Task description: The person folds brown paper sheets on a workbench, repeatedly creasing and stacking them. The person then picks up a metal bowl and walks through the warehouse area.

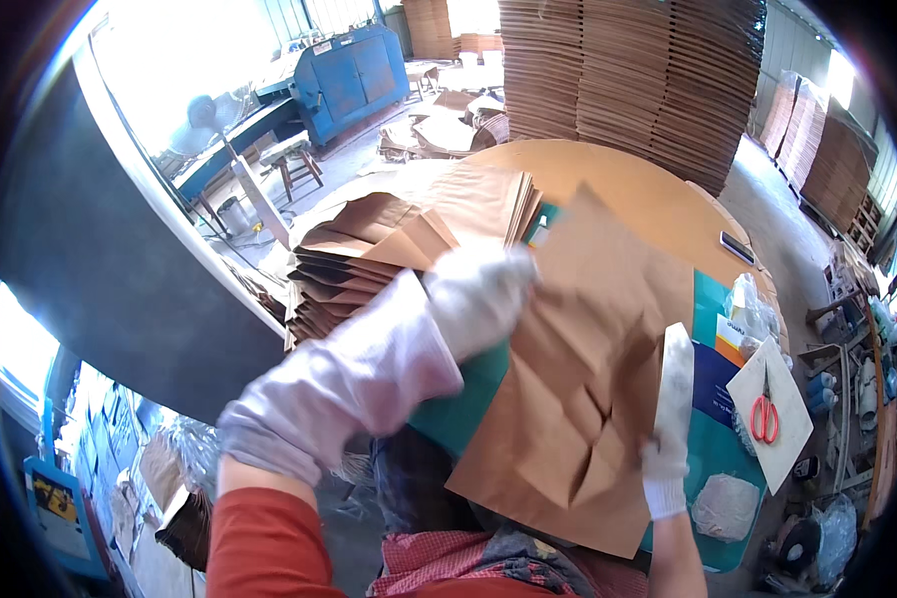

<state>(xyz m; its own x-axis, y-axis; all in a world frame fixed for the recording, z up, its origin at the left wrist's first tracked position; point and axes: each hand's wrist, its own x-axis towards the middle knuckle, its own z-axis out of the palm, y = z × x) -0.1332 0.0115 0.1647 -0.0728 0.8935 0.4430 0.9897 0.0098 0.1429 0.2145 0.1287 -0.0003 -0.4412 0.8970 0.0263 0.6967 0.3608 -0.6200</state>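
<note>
A large sheet of creased brown paper (578, 399) lies slanted over the green board in front of me, its near edge close to my lap. My left hand (483, 299), in a white glove and pale sleeve cover, is at the sheet's left edge. Motion blur hides its fingers, and I cannot tell whether it grips the paper. On the sheet's right side my gloved right hand (665, 463) is closed around the lower end of a long, flat, whitish strip (676, 384). Folded brown paper pieces (344, 264) are stacked beyond my left arm.
Red-handled scissors (764, 419) rest on a white card at the right, near a white cloth wad (726, 506) and a clear plastic bag (752, 307). A phone (737, 247) lies on the round tabletop (608, 164). Tall cardboard stacks (628, 85) and a blue machine (354, 80) stand behind.
</note>
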